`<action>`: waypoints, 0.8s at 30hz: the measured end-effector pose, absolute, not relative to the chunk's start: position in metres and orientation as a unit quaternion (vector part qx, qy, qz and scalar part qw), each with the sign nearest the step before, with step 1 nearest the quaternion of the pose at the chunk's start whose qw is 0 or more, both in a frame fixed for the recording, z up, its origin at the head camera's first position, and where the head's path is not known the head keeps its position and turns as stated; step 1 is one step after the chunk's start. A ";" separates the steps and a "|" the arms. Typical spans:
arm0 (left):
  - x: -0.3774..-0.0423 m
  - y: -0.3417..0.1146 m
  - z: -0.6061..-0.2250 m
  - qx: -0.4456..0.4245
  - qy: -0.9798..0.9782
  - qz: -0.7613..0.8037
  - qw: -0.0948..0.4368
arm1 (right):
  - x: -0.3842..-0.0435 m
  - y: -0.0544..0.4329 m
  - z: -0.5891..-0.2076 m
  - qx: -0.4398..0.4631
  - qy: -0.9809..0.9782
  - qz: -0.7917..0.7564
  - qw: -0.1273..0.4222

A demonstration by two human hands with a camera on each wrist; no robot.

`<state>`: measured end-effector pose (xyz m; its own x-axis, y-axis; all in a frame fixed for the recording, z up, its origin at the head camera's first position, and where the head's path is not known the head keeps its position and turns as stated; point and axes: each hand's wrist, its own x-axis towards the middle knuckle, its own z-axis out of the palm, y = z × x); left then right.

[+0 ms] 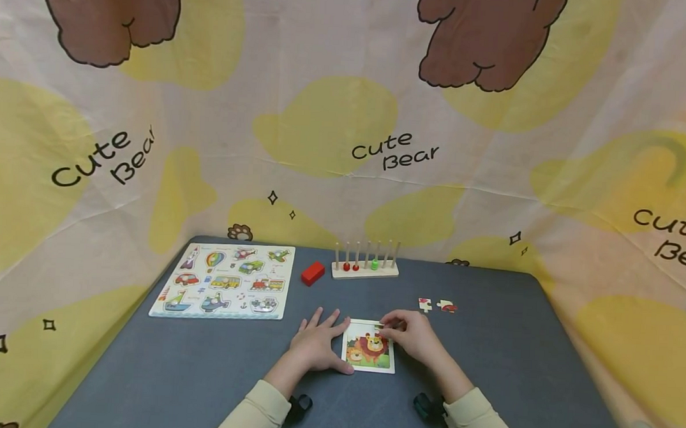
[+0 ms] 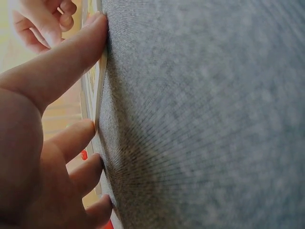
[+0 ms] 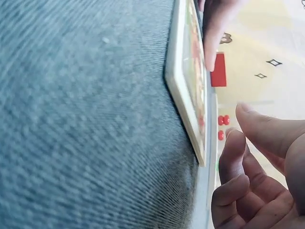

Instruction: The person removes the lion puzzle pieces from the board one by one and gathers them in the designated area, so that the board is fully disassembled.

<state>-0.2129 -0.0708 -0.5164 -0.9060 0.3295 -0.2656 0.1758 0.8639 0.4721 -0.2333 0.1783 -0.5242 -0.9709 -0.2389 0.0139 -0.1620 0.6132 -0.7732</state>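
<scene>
A small framed lion jigsaw puzzle (image 1: 369, 359) lies on the grey table in the head view. The left hand (image 1: 317, 347), fingers spread, steadies its left side, with the thumb by the lower left corner. Over the puzzle's upper right corner, the right hand (image 1: 411, 335) has thumb and forefinger drawn together. A thin greenish edge, seemingly a puzzle piece (image 1: 379, 326), shows at those fingertips; most of it is hidden. In the right wrist view the puzzle frame (image 3: 183, 95) stands edge-on beside the curled right fingers (image 3: 233, 148). Two loose puzzle pieces (image 1: 425, 304) lie beyond the right hand.
A large vehicle puzzle board (image 1: 230, 301) lies at the back left. Near the back edge are a red block (image 1: 313, 273) and a pegged bead rack (image 1: 365, 273) with red and green beads. A printed cloth (image 1: 324, 124) hangs behind the table (image 1: 198, 367).
</scene>
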 end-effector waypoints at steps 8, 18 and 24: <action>-0.213 -0.072 -0.517 0.134 0.950 0.225 0.168 | -0.238 0.171 -0.526 -0.116 0.903 -0.408 0.066; -0.213 -0.072 -0.520 0.136 0.950 0.225 0.166 | -0.239 0.170 -0.529 -0.119 0.907 -0.391 0.099; -0.211 -0.072 -0.519 0.135 0.950 0.229 0.165 | -0.238 0.170 -0.529 -0.128 0.912 -0.377 0.096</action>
<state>-0.2107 -0.0715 -0.5191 -0.9095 0.3310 -0.2516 0.1801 0.8591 0.4791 -0.2381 0.1701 -0.5287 -0.9488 -0.3056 -0.0797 -0.1603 0.6834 -0.7122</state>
